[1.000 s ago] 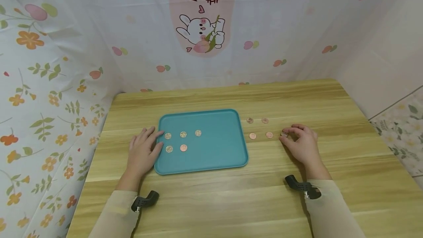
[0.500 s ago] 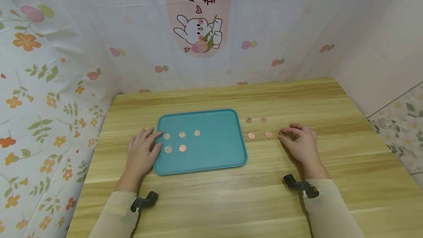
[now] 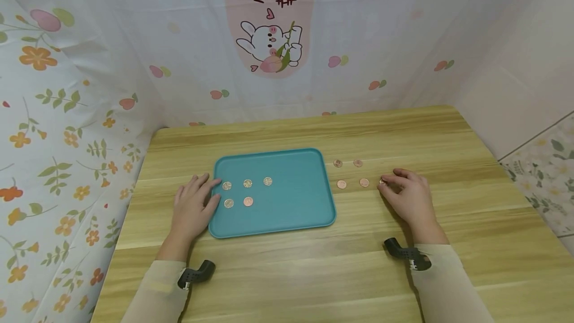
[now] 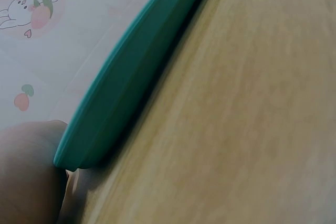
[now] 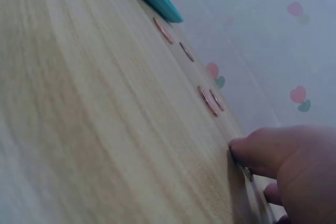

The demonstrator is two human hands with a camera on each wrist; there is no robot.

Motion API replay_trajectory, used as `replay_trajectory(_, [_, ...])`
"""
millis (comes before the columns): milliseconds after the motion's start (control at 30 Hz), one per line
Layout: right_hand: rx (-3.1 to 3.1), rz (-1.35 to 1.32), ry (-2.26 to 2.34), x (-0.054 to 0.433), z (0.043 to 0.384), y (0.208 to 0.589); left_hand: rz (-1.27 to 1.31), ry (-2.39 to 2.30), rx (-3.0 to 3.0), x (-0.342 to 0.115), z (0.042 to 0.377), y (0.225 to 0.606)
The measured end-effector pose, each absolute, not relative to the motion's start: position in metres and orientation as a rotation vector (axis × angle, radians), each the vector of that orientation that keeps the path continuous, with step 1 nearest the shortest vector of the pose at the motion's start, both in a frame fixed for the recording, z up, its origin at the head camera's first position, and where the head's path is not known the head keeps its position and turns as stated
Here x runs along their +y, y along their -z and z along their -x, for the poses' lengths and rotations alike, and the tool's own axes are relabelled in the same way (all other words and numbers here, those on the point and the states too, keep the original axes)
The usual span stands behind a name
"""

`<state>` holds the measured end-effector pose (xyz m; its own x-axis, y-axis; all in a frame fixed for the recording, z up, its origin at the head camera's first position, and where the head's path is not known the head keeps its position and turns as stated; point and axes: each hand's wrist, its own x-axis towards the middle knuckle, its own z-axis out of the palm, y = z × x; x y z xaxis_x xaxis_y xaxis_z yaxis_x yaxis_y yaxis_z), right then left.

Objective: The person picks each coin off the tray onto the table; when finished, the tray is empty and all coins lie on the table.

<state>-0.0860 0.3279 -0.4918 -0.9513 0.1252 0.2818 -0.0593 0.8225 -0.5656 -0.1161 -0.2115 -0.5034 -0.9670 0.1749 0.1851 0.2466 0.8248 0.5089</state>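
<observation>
The right hand [image 3: 408,196] pinches a coin [image 3: 382,182] between thumb and forefinger, low over the desk [image 3: 287,268]; so thin a disc offers little but its edge, which is probably why the fingertips sit so near the surface (whether the coin is clear of it, I cannot tell). To the left of those fingers, four loose coins [image 3: 364,182] lie flat, two by two and apart, so each should be easy to single out. The left hand [image 3: 194,207], its fingers relaxed and gripping nothing, touches the left rim of the tray [image 3: 298,193], likely to steady it. Just right of these fingers, five coins [image 3: 247,183] lie inside in rows of three and two. The tray is smooth teal, apparently plastic, round-cornered with a raised rim; the loose coins look coppery, those inside golden except one reddish; the desk is streaked with wood grain.
</observation>
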Motion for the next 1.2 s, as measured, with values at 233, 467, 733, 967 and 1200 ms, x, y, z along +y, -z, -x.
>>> replay_trajectory(233, [-2.685, 0.040, -0.807, 0.328, 0.085, 0.489, 0.342, 0.837, -2.875, -0.209, 0.117, 0.502])
replay_trajectory(467, [-2.589, 0.019, -0.732, 0.325, 0.086, 0.493, 0.341, 0.848, -2.862, -0.207, 0.116, 0.503])
replay_trajectory(733, [-2.377, -0.089, -0.737, 0.314, 0.096, 0.504, 0.353, 0.853, -2.856, -0.206, 0.115, 0.502])
replay_trajectory(967, [-2.304, -0.287, -0.781, 0.270, 0.110, 0.505, 0.343, 0.851, -2.848, -0.212, 0.112, 0.498])
replay_trajectory(1200, [-2.315, -0.443, -0.832, 0.236, 0.115, 0.503, 0.351, 0.832, -2.869, -0.210, 0.113, 0.500])
